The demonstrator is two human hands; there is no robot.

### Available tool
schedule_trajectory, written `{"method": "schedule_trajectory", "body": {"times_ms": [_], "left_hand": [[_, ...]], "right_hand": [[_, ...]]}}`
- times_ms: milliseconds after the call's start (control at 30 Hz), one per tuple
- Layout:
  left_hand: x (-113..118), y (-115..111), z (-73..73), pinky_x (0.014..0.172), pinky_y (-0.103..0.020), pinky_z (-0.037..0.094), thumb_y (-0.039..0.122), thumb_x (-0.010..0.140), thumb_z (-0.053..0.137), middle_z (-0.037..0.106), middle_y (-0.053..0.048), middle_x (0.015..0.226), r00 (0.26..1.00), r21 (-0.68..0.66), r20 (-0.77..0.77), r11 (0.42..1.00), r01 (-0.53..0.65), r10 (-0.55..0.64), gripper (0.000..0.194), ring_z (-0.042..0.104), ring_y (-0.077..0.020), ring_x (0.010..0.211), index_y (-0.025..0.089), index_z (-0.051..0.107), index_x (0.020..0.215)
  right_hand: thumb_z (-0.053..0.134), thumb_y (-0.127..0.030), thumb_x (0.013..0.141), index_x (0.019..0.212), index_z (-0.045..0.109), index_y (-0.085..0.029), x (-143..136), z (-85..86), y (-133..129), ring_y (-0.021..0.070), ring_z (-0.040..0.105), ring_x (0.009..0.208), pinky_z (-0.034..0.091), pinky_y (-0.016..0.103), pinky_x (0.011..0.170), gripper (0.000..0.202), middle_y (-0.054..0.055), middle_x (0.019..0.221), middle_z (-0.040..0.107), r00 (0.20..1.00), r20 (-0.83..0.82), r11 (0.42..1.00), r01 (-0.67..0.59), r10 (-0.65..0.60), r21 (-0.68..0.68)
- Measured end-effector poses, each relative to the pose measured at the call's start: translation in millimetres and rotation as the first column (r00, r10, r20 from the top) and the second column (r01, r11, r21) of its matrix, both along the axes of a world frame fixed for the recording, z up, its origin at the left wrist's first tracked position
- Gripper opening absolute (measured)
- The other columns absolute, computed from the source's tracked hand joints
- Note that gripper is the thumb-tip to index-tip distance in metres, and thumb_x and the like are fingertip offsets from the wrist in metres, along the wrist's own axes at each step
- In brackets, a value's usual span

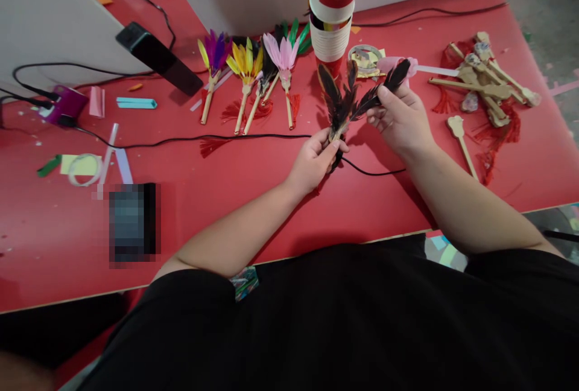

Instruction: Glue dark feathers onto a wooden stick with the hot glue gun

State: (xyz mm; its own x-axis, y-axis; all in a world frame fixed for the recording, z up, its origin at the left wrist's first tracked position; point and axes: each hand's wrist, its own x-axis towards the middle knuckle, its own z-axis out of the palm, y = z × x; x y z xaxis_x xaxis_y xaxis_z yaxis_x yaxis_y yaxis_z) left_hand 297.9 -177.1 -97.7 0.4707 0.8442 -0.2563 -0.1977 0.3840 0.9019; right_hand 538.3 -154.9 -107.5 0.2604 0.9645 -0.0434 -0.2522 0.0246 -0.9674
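Note:
My left hand is closed around the base of a fan of dark brown and black feathers, above the red table. Between the thumb and fingers of my right hand is a black feather, which slants down toward the feathers at my left hand. Whether its lower end touches their base is hard to tell. Beyond my hands stands a stack of paper cups. Just behind my right hand lie a roll of tape and a pink strip.
Feathered sticks in purple, yellow and pink lie at the back. Wooden sticks with red tassels are piled at right. A black cable crosses the table. A power bank and a purple charger are at left.

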Motion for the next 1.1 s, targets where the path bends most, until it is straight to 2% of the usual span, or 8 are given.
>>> {"method": "schedule_trajectory", "body": {"times_ms": [100, 233, 367, 567, 667, 733, 933, 1100], "left_hand": [[-1, 0, 3.6, 0.047, -0.019, 0.029, 0.027, 0.111, 0.087, 0.082, 0.000, 0.097, 1.000, -0.048, 0.025, 0.999, -0.009, 0.010, 0.021, 0.040, -0.0040, 0.053, 0.019, 0.078, 0.128], [-2, 0, 6.6, 0.048, -0.019, 0.027, 0.022, 0.109, 0.085, 0.082, -0.001, 0.098, 0.998, -0.066, 0.061, 0.998, -0.002, 0.006, 0.020, 0.040, -0.0038, 0.054, 0.018, 0.078, 0.128], [-1, 0, 6.7, 0.048, -0.020, 0.027, 0.023, 0.109, 0.086, 0.081, 0.000, 0.095, 0.999, -0.062, 0.037, 0.998, 0.007, -0.004, 0.021, 0.041, -0.0046, 0.054, 0.017, 0.079, 0.129], [-1, -2, 4.5, 0.048, -0.023, 0.028, 0.028, 0.110, 0.088, 0.082, -0.001, 0.096, 0.999, -0.044, -0.013, 0.998, 0.037, -0.037, 0.025, 0.038, -0.0052, 0.054, 0.017, 0.082, 0.131], [-1, -2, 2.8, 0.049, -0.023, 0.031, 0.027, 0.110, 0.087, 0.083, -0.001, 0.097, 0.998, -0.029, -0.015, 0.998, 0.059, -0.059, 0.032, 0.038, -0.0053, 0.053, 0.017, 0.082, 0.140], [-2, -2, 1.7, 0.049, -0.022, 0.034, 0.026, 0.110, 0.085, 0.084, -0.001, 0.097, 0.997, -0.014, -0.014, 0.997, 0.072, -0.072, 0.030, 0.038, -0.0052, 0.053, 0.016, 0.081, 0.139], [-3, -2, 0.3, 0.051, -0.022, 0.038, 0.022, 0.111, 0.080, 0.083, -0.001, 0.096, 0.996, 0.021, -0.026, 0.996, 0.084, -0.084, 0.026, 0.041, -0.0054, 0.053, 0.016, 0.082, 0.136], [-3, -2, 2.0, 0.050, -0.022, 0.036, 0.024, 0.110, 0.083, 0.085, -0.002, 0.099, 0.996, 0.006, -0.035, 0.997, 0.081, -0.081, 0.028, 0.039, -0.0051, 0.052, 0.016, 0.083, 0.137]], "right_hand": [[0.109, -0.050, 0.097, 0.103, 0.071, -0.032, 1, 11.5, -1, 0.0184, 0.086, 0.086, 0.071, 0.032, 0.073, 0.042, -0.003, 0.092, 0.081, 1.000, 0.009, 1.000, 0.020, -0.019, -0.022], [0.115, -0.043, 0.088, 0.099, 0.071, -0.031, 0, 19.2, -2, 0.0169, 0.085, 0.080, 0.069, 0.029, 0.065, 0.047, -0.005, 0.089, 0.080, 0.999, -0.029, 0.999, 0.037, -0.038, -0.019], [0.118, -0.043, 0.081, 0.095, 0.071, -0.030, 0, 16.1, -1, 0.0131, 0.081, 0.073, 0.066, 0.024, 0.060, 0.051, -0.007, 0.085, 0.079, 0.996, -0.076, 0.999, 0.044, -0.044, -0.002], [0.116, -0.045, 0.083, 0.092, 0.065, -0.030, 1, 11.0, 1, 0.0147, 0.082, 0.078, 0.066, 0.026, 0.062, 0.054, -0.006, 0.090, 0.080, 0.996, -0.064, 0.995, 0.054, -0.059, -0.079], [0.115, -0.041, 0.081, 0.093, 0.066, -0.029, -3, 9.9, 0, 0.0137, 0.081, 0.079, 0.065, 0.025, 0.063, 0.051, -0.005, 0.090, 0.080, 0.992, -0.111, 0.995, 0.053, -0.063, -0.089], [0.114, -0.039, 0.082, 0.093, 0.069, -0.028, -6, 9.8, -2, 0.0132, 0.080, 0.079, 0.064, 0.024, 0.063, 0.048, -0.004, 0.090, 0.081, 0.988, -0.141, 0.993, 0.054, -0.069, -0.107], [0.116, -0.054, 0.080, 0.092, 0.069, -0.029, -11, 6.3, -2, 0.0175, 0.082, 0.081, 0.066, 0.027, 0.060, 0.055, -0.002, 0.090, 0.081, 0.987, -0.154, 0.990, 0.024, -0.045, -0.140], [0.113, -0.061, 0.084, 0.102, 0.071, -0.031, -7, 5.2, 0, 0.0163, 0.083, 0.082, 0.066, 0.026, 0.063, 0.054, -0.005, 0.090, 0.079, 0.995, -0.102, 0.998, 0.003, -0.009, -0.064]]}}
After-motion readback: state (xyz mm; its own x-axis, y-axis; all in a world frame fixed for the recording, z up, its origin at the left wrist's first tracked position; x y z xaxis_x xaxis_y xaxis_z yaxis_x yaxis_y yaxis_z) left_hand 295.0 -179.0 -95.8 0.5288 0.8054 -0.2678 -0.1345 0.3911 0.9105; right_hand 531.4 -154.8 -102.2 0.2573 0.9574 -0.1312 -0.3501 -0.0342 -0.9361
